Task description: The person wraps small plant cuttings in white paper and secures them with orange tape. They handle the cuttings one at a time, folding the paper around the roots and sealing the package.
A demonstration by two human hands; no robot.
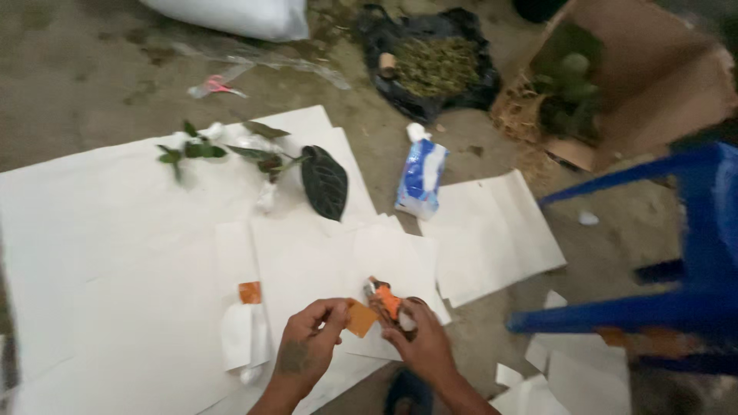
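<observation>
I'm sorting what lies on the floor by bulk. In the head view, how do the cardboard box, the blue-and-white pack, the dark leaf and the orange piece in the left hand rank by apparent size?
1. Cardboard box, largest.
2. Blue-and-white pack and dark leaf: they look alike, so I won't rank them.
3. Orange piece at the left hand, smallest, though nearest the camera.

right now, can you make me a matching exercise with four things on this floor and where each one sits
Things:
1. dark heart-shaped leaf
2. blue and white packet
3. black bag of dried plant matter
4. cardboard box

Places:
a. top right, on its side with a green plant inside
b. on the white paper sheets, right of the small cuttings
c. top centre, lying open on the bare floor
d. on the bare floor between two paper sheets

Pairs: 1-b, 2-d, 3-c, 4-a
</observation>
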